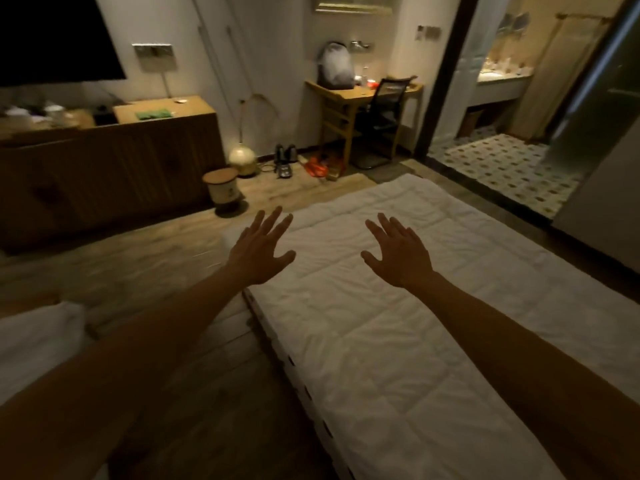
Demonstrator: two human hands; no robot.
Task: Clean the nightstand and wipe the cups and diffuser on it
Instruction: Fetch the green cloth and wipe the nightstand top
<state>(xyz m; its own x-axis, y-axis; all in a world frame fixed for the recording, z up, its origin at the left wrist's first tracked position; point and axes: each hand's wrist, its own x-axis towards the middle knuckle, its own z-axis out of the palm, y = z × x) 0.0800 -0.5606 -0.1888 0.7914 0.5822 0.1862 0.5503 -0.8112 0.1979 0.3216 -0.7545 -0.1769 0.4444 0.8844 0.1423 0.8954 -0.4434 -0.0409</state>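
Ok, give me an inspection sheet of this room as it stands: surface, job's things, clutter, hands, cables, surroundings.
Surface: no nightstand in view; a white quilted bed fills the lower right.
Job's things: nothing seen; no cups, diffuser or cloth that can be told.
Clutter: small bin on the wood floor, round floor lamp, kettles and red items beside the desk, a bag on it; blurred objects on the long cabinet.
Hands: left hand and right hand both open, fingers spread, holding nothing.
Cables: a cord on the floor near the kettles.
Surroundings: dark TV, office chair, tiled bathroom at right.
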